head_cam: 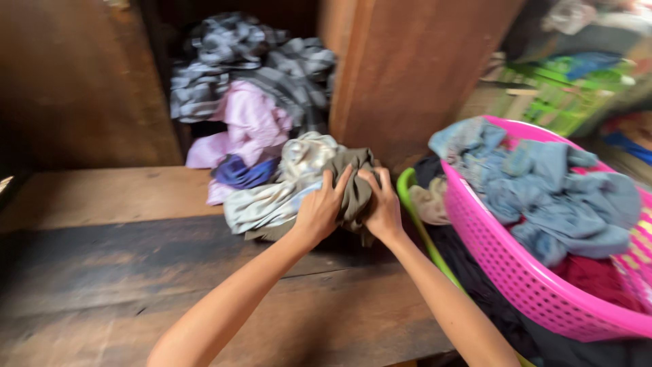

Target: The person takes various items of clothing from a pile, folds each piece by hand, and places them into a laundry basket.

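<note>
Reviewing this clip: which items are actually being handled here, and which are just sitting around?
In hand:
- olive-grey garment, gripped by the left hand and the right hand
- pale crumpled cloth, bunched against it

Lying about:
- pink garment
- plaid clothes in the wooden cupboard
- pink basket with blue-grey clothes
- green basket
- wooden surface
</note>
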